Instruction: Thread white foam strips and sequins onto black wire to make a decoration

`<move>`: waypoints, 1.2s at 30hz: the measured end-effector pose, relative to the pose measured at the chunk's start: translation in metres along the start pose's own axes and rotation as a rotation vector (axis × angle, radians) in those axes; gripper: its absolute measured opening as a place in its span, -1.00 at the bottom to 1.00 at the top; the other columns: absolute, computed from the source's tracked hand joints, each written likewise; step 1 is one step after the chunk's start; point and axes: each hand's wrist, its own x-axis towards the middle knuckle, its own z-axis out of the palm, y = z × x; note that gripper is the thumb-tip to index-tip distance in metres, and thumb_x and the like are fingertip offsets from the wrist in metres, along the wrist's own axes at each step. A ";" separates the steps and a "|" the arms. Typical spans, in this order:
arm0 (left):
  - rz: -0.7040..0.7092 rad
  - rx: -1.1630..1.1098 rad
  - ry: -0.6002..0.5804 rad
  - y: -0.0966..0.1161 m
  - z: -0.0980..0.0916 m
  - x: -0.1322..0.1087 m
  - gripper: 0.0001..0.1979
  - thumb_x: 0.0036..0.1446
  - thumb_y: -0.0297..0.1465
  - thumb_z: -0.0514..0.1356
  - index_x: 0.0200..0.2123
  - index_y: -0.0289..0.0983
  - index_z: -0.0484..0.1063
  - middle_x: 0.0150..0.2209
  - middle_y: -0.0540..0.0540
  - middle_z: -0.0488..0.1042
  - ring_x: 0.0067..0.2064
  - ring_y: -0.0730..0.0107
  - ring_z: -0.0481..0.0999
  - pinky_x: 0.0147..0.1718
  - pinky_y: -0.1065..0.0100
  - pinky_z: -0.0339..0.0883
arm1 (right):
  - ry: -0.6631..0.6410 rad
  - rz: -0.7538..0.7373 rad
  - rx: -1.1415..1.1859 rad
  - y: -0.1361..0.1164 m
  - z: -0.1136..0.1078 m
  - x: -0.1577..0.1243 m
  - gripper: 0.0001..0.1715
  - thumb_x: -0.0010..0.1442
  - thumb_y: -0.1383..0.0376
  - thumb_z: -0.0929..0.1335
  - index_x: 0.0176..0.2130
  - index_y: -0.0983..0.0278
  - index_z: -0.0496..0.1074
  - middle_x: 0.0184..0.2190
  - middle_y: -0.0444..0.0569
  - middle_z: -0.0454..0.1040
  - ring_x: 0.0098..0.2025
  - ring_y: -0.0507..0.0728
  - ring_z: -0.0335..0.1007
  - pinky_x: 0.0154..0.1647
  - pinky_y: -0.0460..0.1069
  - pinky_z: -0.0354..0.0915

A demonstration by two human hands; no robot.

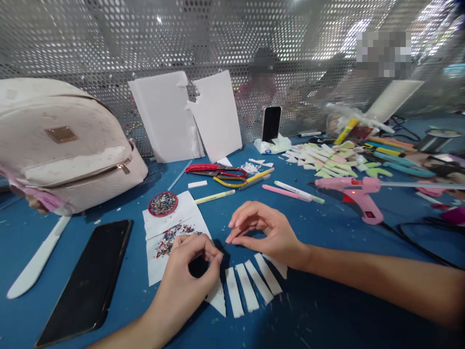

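My left hand (194, 264) is closed in a pinch, thumb against the fingertips, over the edge of a white paper sheet (154, 266). Facing it, my right hand (267, 232) also pinches with thumb and forefinger. A thin dark strand (224, 245), too fine to identify, spans the small gap between both sets of fingertips. On the paper lie scattered multicoloured beads (169, 241), partly behind my left hand. A round red lid (163, 204) full of similar beads sits on the sheet's upper part. Below my hands, several white strips (247, 287) are laid out in a fan.
At left are a black phone (87, 281), a white knife (38, 264) and a pale backpack (69, 145). Scissors (214, 170) and markers (286, 192) lie beyond my hands. A pink glue gun (358, 191) with a lit red light rests at right, near a scrap pile (327, 157).
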 end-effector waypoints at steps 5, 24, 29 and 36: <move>0.013 0.014 0.003 0.002 -0.001 0.001 -0.84 0.15 -0.40 0.11 -0.49 -0.21 0.37 -0.43 -0.04 0.46 -0.25 0.23 0.40 -0.22 0.21 0.26 | -0.014 -0.029 -0.043 -0.001 0.000 0.001 -0.74 0.13 0.47 0.48 -0.19 0.27 0.41 -0.20 -0.07 0.41 -0.24 0.09 0.61 -0.16 -0.02 0.54; 0.099 0.053 -0.003 0.004 0.003 0.003 -0.87 0.14 -0.45 0.16 -0.42 -0.21 0.49 -0.44 -0.03 0.49 -0.28 0.29 0.46 -0.26 0.29 0.35 | -0.103 -0.081 -0.118 -0.003 0.002 0.003 -0.73 0.17 0.48 0.39 -0.12 0.27 0.38 -0.18 -0.06 0.35 -0.24 0.03 0.51 -0.16 -0.03 0.45; 0.119 0.096 0.025 0.008 0.002 0.002 -0.84 0.19 -0.38 0.18 -0.43 -0.21 0.50 -0.47 -0.03 0.52 -0.31 0.27 0.47 -0.29 0.29 0.33 | -0.125 -0.107 -0.175 -0.004 0.001 0.003 -0.79 0.20 0.42 0.41 -0.13 0.26 0.41 -0.17 -0.05 0.34 -0.25 0.03 0.50 -0.15 -0.01 0.47; 0.145 0.112 0.023 0.010 0.001 0.003 -0.81 0.22 -0.38 0.17 -0.43 -0.19 0.51 -0.47 0.00 0.55 -0.33 0.29 0.48 -0.25 0.27 0.30 | -0.093 -0.049 -0.126 -0.003 0.000 0.004 -0.85 0.19 0.33 0.45 -0.20 0.27 0.44 -0.21 -0.07 0.36 -0.25 0.04 0.51 -0.15 -0.01 0.47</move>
